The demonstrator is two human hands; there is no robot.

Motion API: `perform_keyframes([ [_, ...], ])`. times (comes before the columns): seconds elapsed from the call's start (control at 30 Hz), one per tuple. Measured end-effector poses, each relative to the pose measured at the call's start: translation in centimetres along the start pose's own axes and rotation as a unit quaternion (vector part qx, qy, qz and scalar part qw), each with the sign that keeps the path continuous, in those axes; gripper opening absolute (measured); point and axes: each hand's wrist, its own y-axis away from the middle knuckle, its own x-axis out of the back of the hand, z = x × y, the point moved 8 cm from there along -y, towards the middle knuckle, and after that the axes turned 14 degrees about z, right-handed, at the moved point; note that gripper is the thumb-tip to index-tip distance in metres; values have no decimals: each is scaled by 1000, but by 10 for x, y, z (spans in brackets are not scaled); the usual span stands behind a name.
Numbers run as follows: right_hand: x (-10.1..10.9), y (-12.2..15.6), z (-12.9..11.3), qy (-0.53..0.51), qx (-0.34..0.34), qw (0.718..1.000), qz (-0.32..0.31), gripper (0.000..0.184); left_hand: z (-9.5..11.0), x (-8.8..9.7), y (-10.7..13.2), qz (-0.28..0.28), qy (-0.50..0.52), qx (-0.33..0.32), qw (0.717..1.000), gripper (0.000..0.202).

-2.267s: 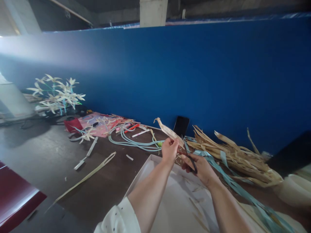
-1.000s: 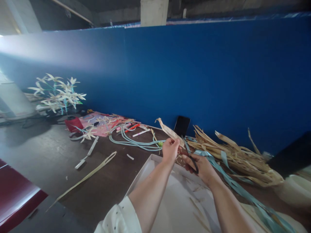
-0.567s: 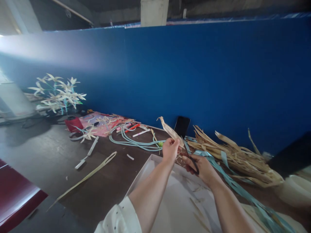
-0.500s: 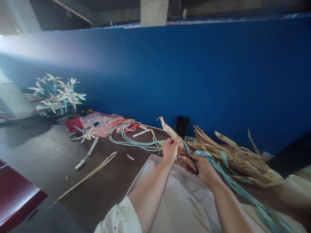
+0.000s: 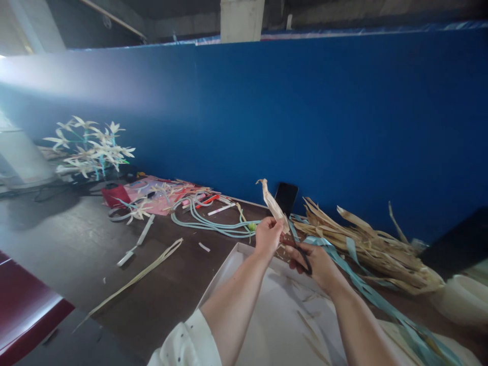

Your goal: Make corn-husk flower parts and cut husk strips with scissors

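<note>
My left hand [image 5: 267, 235] pinches the base of a dried tan husk leaf [image 5: 272, 202], whose tip points up and slightly left. My right hand [image 5: 315, 263] is wrapped round the dark handles of a pair of scissors [image 5: 299, 245], with the blades meeting the leaf's lower end just right of my left fingers. Both hands hover over the far edge of a shallow white tray [image 5: 232, 264] that holds a few thin leaf trimmings.
A heap of dried husks [image 5: 373, 246] and teal ribbons [image 5: 366, 290] lies to the right. A black phone [image 5: 285, 198] leans on the blue wall. Teal tubing [image 5: 206, 221], pens, pink paper, a long pale strip [image 5: 141, 274] and white husk flowers [image 5: 91, 147] lie to the left.
The husk leaf has swung from slanting far left to more upright as my left hand turned it. The right hand with the scissors has stayed at the leaf's base.
</note>
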Motion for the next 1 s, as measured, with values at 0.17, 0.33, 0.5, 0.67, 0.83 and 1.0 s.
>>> perform_keyframes([
  [0.17, 3, -2, 0, -5, 11, 1000, 6, 44, 3, -5, 3, -30, -32, -18, 999, 19],
  [0.33, 6, -4, 3, 3, 26, 1000, 7, 42, 3, -6, 3, -35, -32, -14, 999, 18],
  [0.5, 7, -5, 4, 18, 27, 999, 1, 36, 3, -6, 3, -43, -27, -13, 999, 19],
  [0.67, 6, -6, 6, 14, 26, 1000, -6, 34, 2, -5, 2, -44, -24, -8, 999, 20],
  [0.83, 6, -7, 8, 14, 27, 1000, -6, 34, 3, -4, 2, -38, -32, -1, 999, 19],
  [1.0, 7, -6, 5, 24, 22, 999, -1, 32, 5, -3, 3, -34, -36, 7, 999, 18],
])
